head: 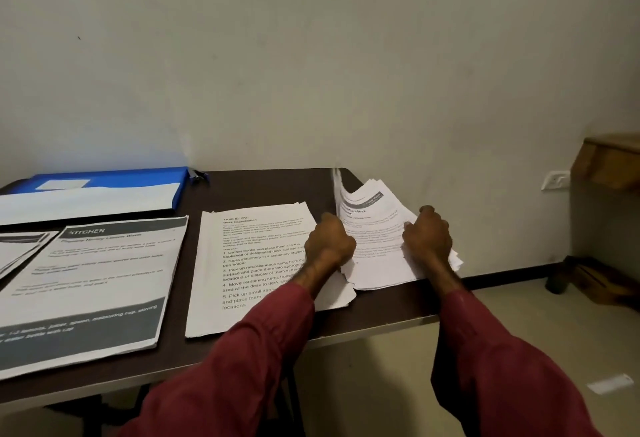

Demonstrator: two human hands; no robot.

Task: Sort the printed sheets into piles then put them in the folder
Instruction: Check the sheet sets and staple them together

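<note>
While the messy unsorted stack of white printed sheets [375,246] sits at the right end of the dark brown surface [270,187], seemingly overhanging its edge, your left hand [329,239] & right hand [427,234] both have fingers curled tight on it. Risk: pages at the back-left corner stand up loose, so some could slide off the edge, or land on the wrong pile, e.g. the white text-only "Desk Organization" pile [256,263] just beside. Blue plastic folder [114,178] lies far left.
</note>
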